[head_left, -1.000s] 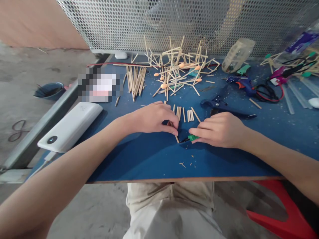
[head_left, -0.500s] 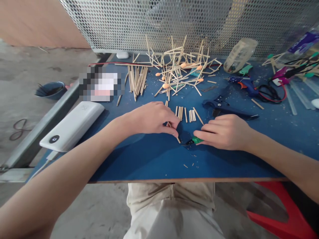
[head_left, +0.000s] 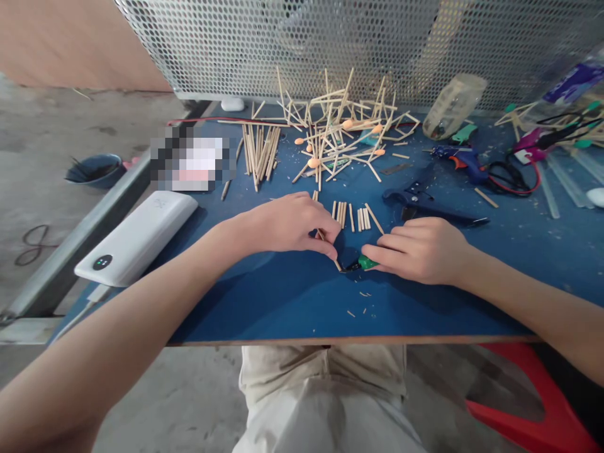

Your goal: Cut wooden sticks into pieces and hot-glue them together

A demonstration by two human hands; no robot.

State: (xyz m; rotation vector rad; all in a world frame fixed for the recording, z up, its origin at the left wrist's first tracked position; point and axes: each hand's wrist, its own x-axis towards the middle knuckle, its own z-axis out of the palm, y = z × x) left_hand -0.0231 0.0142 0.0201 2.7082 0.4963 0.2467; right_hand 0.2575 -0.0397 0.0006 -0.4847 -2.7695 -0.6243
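Note:
My left hand (head_left: 287,223) rests on the blue table (head_left: 264,302) with its fingers pinched round a thin wooden stick (head_left: 336,263), whose lower end pokes out below the fingertips. My right hand (head_left: 422,248) is closed on a small green-handled cutter (head_left: 361,263). The cutter's dark tip sits right at the stick's end. Behind the hands lies a row of short cut sticks (head_left: 352,216).
A white power bank (head_left: 136,238) lies at the left edge. Long sticks (head_left: 257,151) and a tangle of glued stick shapes (head_left: 340,129) fill the back. Blue pliers (head_left: 419,201), a glue gun (head_left: 460,157) and a plastic bottle (head_left: 453,104) lie right. Wood chips (head_left: 361,302) dot the front.
My right hand with the cutter drew back slightly to the right, then came in again to the stick's end. The left hand has hardly moved.

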